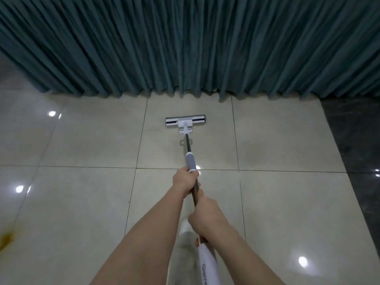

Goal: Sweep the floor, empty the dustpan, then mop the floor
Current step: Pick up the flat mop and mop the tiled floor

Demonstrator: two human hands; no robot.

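- One wide-angle view from head height, facing forward and steeply down onto the tiled floor (86, 140)
- Bottom edge lies nearest the person; the curtain (185, 48) fills the far top

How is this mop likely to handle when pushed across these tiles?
The mop probably glides easily: the tiles look glossy, mirroring lights. Its thin pole looks stiff, running straight between left hand and right hand. The flat head likely stays level rather than tipping.

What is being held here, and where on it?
A flat mop, by its pole: left hand just behind the grey sleeve, right hand nearer the white end.
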